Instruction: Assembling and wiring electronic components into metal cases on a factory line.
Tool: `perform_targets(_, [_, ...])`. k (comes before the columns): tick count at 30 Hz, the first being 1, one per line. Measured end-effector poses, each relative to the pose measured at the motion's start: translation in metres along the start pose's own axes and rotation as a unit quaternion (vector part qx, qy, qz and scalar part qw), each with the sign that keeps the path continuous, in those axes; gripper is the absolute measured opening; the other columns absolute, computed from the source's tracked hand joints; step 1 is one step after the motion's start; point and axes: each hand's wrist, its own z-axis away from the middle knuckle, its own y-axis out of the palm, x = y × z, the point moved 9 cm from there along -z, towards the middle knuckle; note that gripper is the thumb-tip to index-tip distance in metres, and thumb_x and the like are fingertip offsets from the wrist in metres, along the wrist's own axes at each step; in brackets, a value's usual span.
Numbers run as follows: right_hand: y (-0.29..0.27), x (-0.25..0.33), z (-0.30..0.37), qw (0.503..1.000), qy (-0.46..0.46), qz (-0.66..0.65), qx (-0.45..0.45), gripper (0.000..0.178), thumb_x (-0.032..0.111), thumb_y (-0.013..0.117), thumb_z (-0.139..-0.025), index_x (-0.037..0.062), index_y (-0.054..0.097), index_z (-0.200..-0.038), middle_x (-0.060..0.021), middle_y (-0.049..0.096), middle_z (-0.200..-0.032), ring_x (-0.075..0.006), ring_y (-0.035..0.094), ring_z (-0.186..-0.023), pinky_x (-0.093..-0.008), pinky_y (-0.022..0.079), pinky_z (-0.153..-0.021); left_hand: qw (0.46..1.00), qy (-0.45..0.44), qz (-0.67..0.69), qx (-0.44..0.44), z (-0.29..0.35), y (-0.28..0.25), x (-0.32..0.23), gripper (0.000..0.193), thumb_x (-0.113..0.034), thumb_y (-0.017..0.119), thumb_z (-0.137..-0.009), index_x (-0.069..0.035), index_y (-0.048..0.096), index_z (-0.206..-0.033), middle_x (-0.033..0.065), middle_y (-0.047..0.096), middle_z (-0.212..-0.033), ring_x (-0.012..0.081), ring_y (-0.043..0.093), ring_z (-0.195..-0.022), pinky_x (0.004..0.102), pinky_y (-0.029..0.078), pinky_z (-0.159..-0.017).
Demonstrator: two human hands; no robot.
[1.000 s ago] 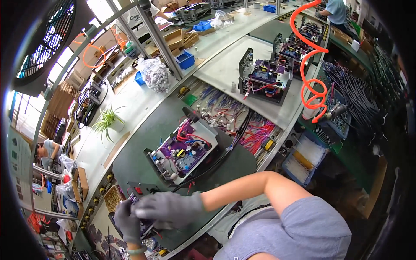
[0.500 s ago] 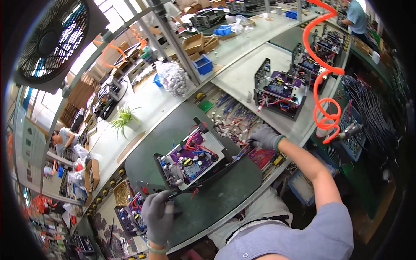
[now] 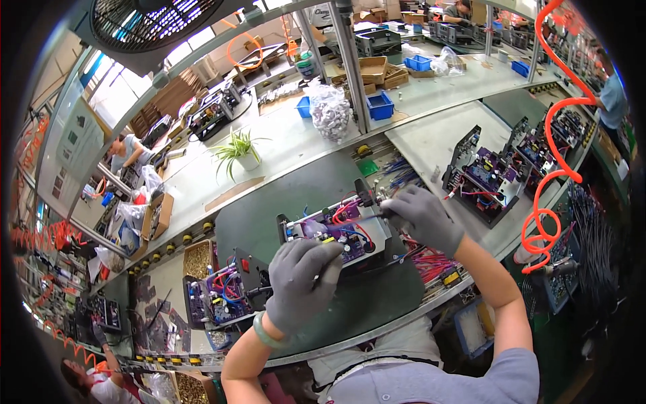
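Both your grey-gloved left hand (image 3: 301, 284) and grey-gloved right hand (image 3: 425, 214) are close above the open metal unit with purple circuit board (image 3: 354, 249), on the dark-green desk (image 3: 380, 296). What each grip holds, I cannot tell. Hasty pulling could loosen its thin red wires (image 3: 342, 219).

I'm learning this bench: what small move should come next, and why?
Probably lower the right hand to the circuit board: it seems to pinch a blurred strand, perhaps wire, over the board, with the left hand at its near side.
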Motion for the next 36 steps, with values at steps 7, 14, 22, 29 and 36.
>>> perform_targets(7, [0.003,0.002,-0.008,0.994,-0.086,0.054,0.049,0.027,0.017,0.074,-0.074,0.0109,0.066,-0.099,-0.0049,0.063,-0.082,-0.0275,0.062,-0.083,-0.039,0.053,-0.075,0.989,0.08,-0.113,-0.055,-0.035,0.03,-0.016,0.021,-0.009,0.07,-0.081,-0.009,0.068,-0.102,0.008,0.066,-0.091,0.0273,0.063,-0.079,0.038,0.049,-0.069])
perform_targets(14, [0.008,0.007,0.004,0.993,-0.062,0.082,0.066,0.024,0.013,0.07,-0.074,0.0089,0.065,-0.097,-0.0061,0.062,-0.081,-0.028,0.062,-0.083,-0.0405,0.052,-0.07,0.982,0.01,-0.148,0.116,-0.007,0.129,0.033,0.033,-0.011,0.065,-0.082,-0.012,0.065,-0.115,0.0074,0.061,-0.082,0.0248,0.062,-0.074,0.0385,0.05,-0.065])
perform_targets(22, [0.01,0.009,-0.012,0.978,-0.09,0.134,0.135,0.01,0.017,0.066,-0.077,0.0102,0.061,-0.083,-0.0047,0.063,-0.076,-0.0269,0.063,-0.081,-0.0405,0.052,-0.072,0.981,-0.003,-0.118,0.153,-0.011,0.129,0.032,0.019,-0.011,0.064,-0.082,-0.011,0.063,-0.1,0.0076,0.059,-0.077,0.0267,0.063,-0.062,0.043,0.049,-0.054])
perform_targets(29, [0.02,0.0,-0.017,0.95,-0.137,0.138,0.244,0.009,0.02,0.065,-0.08,0.0115,0.064,-0.079,-0.0066,0.067,-0.076,-0.0273,0.067,-0.08,-0.0392,0.054,-0.071,0.963,-0.006,-0.102,0.249,-0.014,0.156,0.044,0.016,-0.015,0.065,-0.081,-0.009,0.06,-0.095,0.0123,0.06,-0.08,0.031,0.066,-0.067,0.0434,0.051,-0.055])
perform_targets(36, [0.035,0.0,-0.007,0.964,-0.083,0.135,0.214,0.02,0.019,0.07,-0.077,0.0078,0.063,-0.092,-0.0071,0.065,-0.078,-0.0288,0.063,-0.08,-0.0414,0.05,-0.071,0.956,0.012,-0.198,0.216,0.002,0.169,0.048,0.018,-0.024,0.067,-0.084,-0.008,0.059,-0.087,0.0099,0.062,-0.076,0.0261,0.065,-0.061,0.0391,0.05,-0.051])
